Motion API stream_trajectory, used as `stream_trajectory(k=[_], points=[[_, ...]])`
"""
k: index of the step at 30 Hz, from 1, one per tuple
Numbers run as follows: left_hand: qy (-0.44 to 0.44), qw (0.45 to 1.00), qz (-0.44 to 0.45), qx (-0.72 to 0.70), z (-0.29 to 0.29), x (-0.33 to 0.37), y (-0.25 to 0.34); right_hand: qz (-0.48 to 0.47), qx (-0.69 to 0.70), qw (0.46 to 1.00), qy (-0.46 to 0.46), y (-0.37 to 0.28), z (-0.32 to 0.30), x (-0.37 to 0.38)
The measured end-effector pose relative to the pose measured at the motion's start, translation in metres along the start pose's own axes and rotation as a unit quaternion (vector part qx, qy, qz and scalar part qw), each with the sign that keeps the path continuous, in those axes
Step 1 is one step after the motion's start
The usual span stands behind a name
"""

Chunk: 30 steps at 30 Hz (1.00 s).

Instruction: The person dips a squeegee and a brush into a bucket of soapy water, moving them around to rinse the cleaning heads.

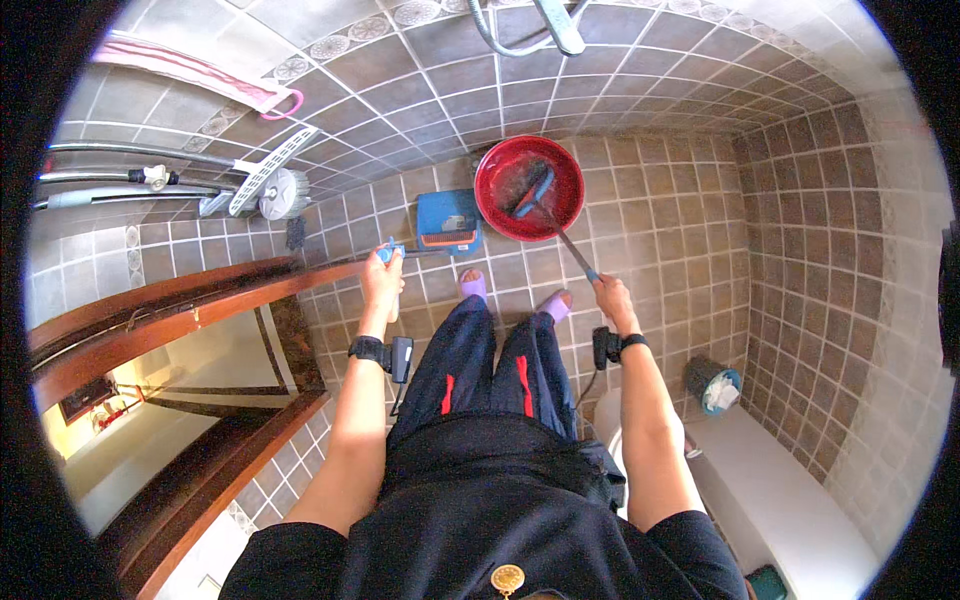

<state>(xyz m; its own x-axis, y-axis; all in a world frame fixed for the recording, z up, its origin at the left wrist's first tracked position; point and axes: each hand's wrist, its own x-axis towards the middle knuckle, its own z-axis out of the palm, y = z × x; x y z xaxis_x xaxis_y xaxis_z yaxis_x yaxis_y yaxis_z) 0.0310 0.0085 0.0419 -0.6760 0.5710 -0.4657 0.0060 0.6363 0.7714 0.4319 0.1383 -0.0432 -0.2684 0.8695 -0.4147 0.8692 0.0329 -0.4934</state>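
Note:
My left hand [380, 285] is closed around the end of the handle of a blue dustpan [436, 206]. The dustpan rests on the tiled floor, its handle running from my fist to an orange-edged front part. My right hand [615, 300] grips the grey pole of a broom [538, 194]. Its blue and reddish head lies inside a round red basin [572, 210], tilted against the inner wall. The basin stands on the floor right beside the dustpan. Whether there is water in it I cannot tell for sure.
A dark wooden door frame [200, 315] runs along the left. Mops and a white-headed brush [285, 194] hang at the left wall, below a pink-striped towel [190, 75]. A shower hose [510, 45] hangs ahead. A small waste bin [716, 388] stands at right, near a white ledge [780, 480].

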Motion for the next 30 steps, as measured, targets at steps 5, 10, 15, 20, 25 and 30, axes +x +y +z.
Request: stream_trajectory(k=[5,10,15,20,25,30], points=[[0.029,0.999,-0.011,-0.009,-0.016,-0.005,-0.014,0.133,0.061,0.984,-0.097,-0.011,-0.028,-0.037],[0.013,1.0,-0.001,0.003,-0.01,-0.006,-0.001,0.127,0.037,0.986,-0.096,-0.039,0.02,0.011],[0.013,1.0,0.013,0.022,-0.001,0.001,-0.005,0.073,0.036,0.996,-0.018,-0.013,0.013,0.014],[0.02,1.0,0.016,-0.012,-0.004,-0.006,-0.005,-0.021,-0.061,0.995,0.076,-0.016,-0.044,-0.03],[0.004,1.0,0.017,-0.012,-0.007,-0.003,-0.014,-0.064,-0.266,0.961,0.031,-0.062,-0.067,-0.065],[-0.002,1.0,0.009,-0.003,-0.01,-0.01,-0.009,-0.03,-0.161,0.986,-0.041,-0.082,-0.049,-0.061]])
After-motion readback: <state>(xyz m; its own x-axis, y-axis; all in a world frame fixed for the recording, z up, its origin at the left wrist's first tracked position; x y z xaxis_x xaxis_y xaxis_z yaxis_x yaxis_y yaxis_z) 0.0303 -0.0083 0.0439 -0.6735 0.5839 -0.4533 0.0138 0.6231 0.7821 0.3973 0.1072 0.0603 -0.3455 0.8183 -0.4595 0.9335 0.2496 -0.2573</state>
